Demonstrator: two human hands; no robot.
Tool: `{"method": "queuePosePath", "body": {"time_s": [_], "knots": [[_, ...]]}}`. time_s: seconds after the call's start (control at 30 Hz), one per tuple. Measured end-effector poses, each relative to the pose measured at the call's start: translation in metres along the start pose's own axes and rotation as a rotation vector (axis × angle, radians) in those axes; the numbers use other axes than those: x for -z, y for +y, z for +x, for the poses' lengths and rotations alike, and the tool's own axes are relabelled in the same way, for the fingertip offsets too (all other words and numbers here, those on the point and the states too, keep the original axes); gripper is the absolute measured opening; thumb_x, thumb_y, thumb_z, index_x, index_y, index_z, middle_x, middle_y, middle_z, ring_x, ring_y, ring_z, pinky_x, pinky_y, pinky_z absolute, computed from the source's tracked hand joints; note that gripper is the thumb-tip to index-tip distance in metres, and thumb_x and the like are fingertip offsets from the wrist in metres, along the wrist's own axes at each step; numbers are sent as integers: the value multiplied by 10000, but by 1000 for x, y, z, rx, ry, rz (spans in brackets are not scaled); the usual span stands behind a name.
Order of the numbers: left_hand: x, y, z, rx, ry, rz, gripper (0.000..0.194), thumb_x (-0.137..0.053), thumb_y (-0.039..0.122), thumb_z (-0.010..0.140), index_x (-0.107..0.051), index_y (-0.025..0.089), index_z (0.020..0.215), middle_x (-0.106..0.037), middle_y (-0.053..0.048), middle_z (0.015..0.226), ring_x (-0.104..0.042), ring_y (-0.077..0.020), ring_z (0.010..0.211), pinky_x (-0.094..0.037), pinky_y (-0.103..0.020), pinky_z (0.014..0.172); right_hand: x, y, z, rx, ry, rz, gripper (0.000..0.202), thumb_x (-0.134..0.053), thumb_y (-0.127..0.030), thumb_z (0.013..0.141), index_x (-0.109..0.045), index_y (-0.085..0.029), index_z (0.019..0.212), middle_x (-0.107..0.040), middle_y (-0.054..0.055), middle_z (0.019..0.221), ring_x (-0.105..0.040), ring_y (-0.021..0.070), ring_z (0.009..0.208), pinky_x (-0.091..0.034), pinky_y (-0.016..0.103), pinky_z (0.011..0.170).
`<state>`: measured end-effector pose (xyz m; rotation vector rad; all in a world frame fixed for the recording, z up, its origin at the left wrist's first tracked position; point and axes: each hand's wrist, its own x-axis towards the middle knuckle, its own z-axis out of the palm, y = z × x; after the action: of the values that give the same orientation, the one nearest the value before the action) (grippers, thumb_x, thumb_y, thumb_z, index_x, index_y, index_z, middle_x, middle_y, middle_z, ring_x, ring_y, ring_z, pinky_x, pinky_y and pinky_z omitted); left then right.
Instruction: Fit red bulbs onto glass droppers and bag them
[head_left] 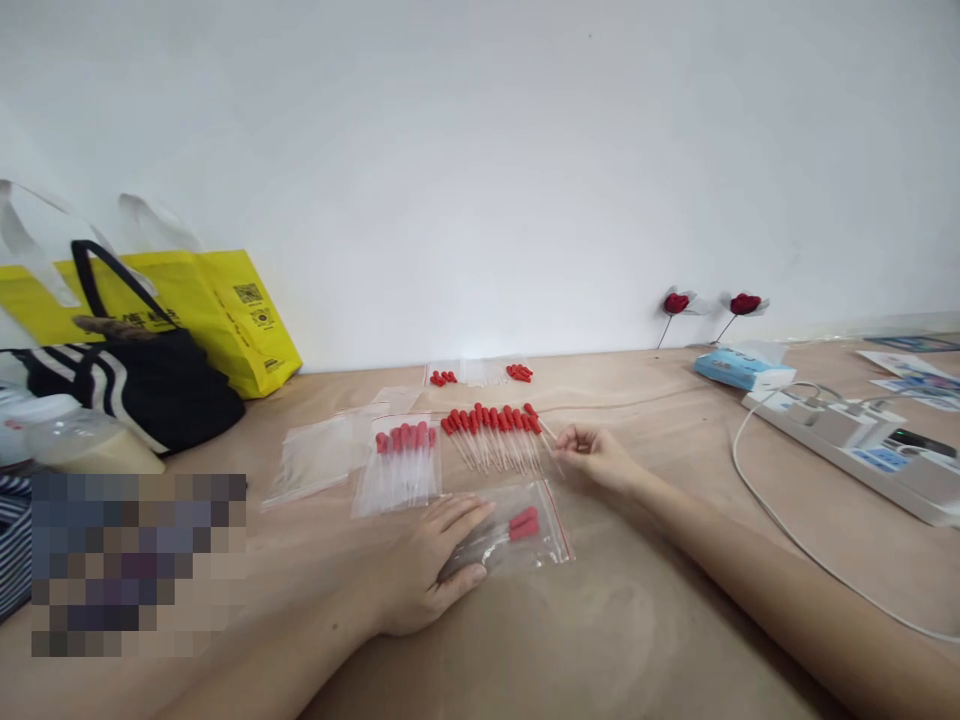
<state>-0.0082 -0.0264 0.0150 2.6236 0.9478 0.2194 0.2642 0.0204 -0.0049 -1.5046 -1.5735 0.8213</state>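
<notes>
My left hand (439, 560) lies with fingers stretched and thumb apart on a clear zip bag (551, 545). Inside that bag are red-bulbed droppers (523, 523), their tips partly under my fingers. Just beyond, loose droppers (491, 430) lie side by side in a row, red bulbs facing the wall. At the row's right end, my right hand (596, 455) pinches the clear tube of a dropper (531, 410). Left of the row lies a zip bag (367, 495) holding several droppers. Beside it are flat clear bags (315, 460) with no red bulbs showing.
Filled bags (480, 372) lie near the wall. A yellow bag (251, 330), a black bag (172, 390) and a jar (82, 440) stand at left. At right are a blue tissue pack (739, 368), a power strip (840, 450) with a white cable (772, 520), and two fabric roses (745, 303).
</notes>
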Motion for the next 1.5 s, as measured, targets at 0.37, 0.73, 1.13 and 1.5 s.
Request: {"method": "queuePosePath", "body": {"time_s": [0.37,0.73,1.13,1.5], "knots": [[0,0,1,7,-4,8,526,-391,408,845,-261,244,1328,-331,-49,1365,-270,-244,1251,-242,-461,1021,-17,-12,49,-166,106,-386,189,-593,-212,538,-460,-178,409,-547,49,497,-560,201,603,-346,263,532],[1,2,1,11,-3,-1,520,-408,387,837,-285,233,1319,-345,-63,1357,-290,-249,1240,-252,-454,1012,7,-24,11,24,8,1,202,-376,-383,785,-418,-186,806,-552,-24,631,-480,84,485,-386,212,479],[1,2,1,-3,11,-9,518,-408,390,839,-277,251,1321,-353,-49,1353,-300,-246,1235,-260,-449,1009,-17,-6,-47,-43,-71,674,629,-591,-449,687,-269,-222,1178,-596,-12,731,-591,129,565,-485,292,558],[-1,-1,1,-10,18,-1,518,-399,404,842,-283,236,1319,-357,-59,1348,-296,-245,1237,-248,-452,1015,-12,4,-45,-81,98,697,514,-664,-491,587,-414,-202,932,-569,-48,603,-525,91,466,-412,222,461]]}}
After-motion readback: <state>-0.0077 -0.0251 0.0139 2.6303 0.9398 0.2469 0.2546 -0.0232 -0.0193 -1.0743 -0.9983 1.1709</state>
